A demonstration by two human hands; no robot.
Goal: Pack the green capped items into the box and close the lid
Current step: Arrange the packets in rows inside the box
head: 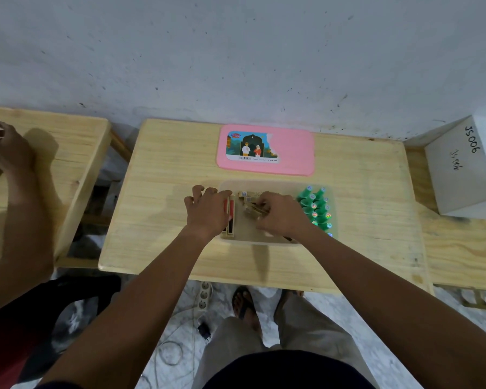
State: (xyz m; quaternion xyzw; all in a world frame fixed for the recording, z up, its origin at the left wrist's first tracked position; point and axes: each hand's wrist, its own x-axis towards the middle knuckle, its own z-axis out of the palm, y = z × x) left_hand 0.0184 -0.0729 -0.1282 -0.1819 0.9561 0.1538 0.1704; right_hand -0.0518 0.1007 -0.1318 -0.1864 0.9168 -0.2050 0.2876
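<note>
Pale, scuffed wall backs a wooden table. At the right, a white carton bears handwritten "JS006" twice. A pink lid, its picture label's print too small to read, lies flat beyond the clear box. Green capped items stand upright, caps up, in rows along the box's right side. The left hand rests spread-fingered on red-and-gold packs; the right hand pinches a gold pack.

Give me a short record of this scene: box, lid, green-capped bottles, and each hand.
box: clear, on the wooden table
lid: pink, off, flat behind the box
green-capped bottles: upright, packed at the box's right end
left hand: open, rests on red cartons at the box's left end
right hand: pinches a tan carton mid-box
</note>
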